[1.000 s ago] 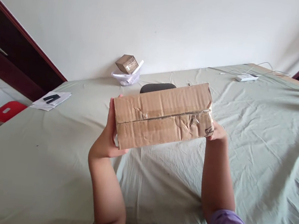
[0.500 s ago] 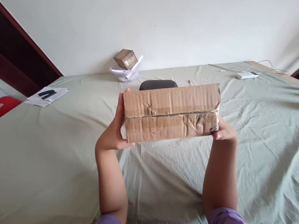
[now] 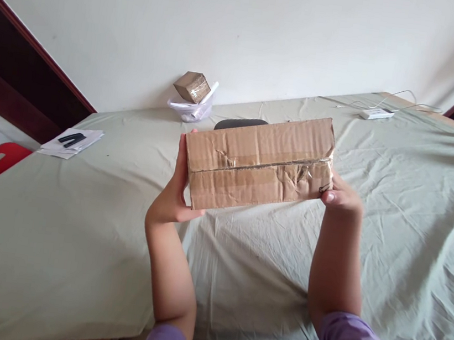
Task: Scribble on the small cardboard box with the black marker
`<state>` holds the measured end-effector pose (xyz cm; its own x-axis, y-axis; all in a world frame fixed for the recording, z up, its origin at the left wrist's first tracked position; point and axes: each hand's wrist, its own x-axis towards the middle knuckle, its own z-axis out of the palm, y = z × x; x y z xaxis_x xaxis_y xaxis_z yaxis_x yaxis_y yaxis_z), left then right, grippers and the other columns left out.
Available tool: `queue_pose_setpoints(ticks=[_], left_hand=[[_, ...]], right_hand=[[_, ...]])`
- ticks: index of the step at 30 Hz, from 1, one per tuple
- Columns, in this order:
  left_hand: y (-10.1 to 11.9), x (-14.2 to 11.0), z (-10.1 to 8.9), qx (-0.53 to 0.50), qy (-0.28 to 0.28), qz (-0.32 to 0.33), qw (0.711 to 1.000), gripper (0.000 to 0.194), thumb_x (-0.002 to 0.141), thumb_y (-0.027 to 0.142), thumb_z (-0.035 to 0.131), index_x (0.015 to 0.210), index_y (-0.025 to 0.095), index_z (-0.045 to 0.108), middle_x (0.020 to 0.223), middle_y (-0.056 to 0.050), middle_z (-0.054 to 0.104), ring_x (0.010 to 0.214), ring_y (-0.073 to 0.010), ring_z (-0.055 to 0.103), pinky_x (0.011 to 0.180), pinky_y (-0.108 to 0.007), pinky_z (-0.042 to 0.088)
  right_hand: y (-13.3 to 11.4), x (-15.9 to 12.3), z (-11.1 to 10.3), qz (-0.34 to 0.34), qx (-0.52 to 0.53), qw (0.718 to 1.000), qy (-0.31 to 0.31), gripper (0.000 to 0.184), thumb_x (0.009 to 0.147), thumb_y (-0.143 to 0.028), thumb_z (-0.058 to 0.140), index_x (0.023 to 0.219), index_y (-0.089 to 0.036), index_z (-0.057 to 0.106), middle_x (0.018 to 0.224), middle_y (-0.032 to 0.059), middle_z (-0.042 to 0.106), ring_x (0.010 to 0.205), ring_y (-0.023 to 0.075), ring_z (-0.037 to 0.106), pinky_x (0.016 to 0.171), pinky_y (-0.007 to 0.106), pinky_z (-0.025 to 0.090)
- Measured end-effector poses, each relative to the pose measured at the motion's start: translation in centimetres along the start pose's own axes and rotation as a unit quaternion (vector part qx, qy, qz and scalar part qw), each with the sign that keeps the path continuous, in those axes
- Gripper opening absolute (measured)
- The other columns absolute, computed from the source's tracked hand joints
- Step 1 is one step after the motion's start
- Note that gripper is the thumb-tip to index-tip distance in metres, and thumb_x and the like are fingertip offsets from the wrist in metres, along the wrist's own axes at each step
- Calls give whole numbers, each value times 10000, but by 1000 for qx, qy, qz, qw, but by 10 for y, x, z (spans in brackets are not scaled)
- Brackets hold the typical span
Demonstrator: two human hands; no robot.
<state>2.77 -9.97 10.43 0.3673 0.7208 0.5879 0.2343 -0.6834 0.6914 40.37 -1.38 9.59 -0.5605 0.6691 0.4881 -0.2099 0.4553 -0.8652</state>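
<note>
Both of my hands grip a brown cardboard box [image 3: 259, 166] by its two ends, held up above the cloth-covered surface. The side facing me has a long taped seam and creased, dented cardboard; its right end sits higher than the left. My left hand [image 3: 174, 191] clasps the left end, thumb under the lower corner and fingers along the far edge. At the lower right corner, the thumb of my right hand [image 3: 343, 196] presses on the box, while its other fingers are hidden behind. A dark rounded object [image 3: 239, 123] shows partly behind the box.
Pale green cloth [image 3: 97, 231] covers the surface. By the wall, a clear plastic bowl [image 3: 190, 110] holds a small cardboard box [image 3: 191, 86] and a white roll. Papers [image 3: 58, 145] carry a black stapler-like object [image 3: 71, 140]. A white power strip [image 3: 376, 114] with cables lies back right.
The box has risen slightly in view, held in both hands, and covers more of the dark object behind it. My grip looks the same.
</note>
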Motion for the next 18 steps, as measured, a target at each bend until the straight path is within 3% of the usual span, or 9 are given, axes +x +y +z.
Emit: queue_pose_setpoints(ticks=[5,11,18], left_hand=[[4,0,0,10,7,1,1000,1346,785,362,898,1759,448,-28,1895,-9,-72,1758,-383,-71,1419,-636,70],[6,1,2,0,14,3,1000,1323,768,347,858,1743,520,-19,1885,92,-80,1761,-340,-92,1431,-625,173],[11,1,2,6,16,-6,1000,1309,802,416,842,1736,525,-69,1881,112,-87,1768,-334,-22,1435,-609,184]], right_hand=[[-3,0,5,-16,8,1000,0,1152,735,-752,812,1705,-312,373,1844,71,267,1738,367,163,1380,499,235],[-3,-1,3,-17,18,1000,-14,1161,738,-705,826,1715,-312,339,1822,92,313,1718,370,238,1379,507,241],[-3,-3,3,-3,11,1000,3,1182,705,-764,832,1700,-319,377,1827,69,306,1739,364,158,1385,485,233]])
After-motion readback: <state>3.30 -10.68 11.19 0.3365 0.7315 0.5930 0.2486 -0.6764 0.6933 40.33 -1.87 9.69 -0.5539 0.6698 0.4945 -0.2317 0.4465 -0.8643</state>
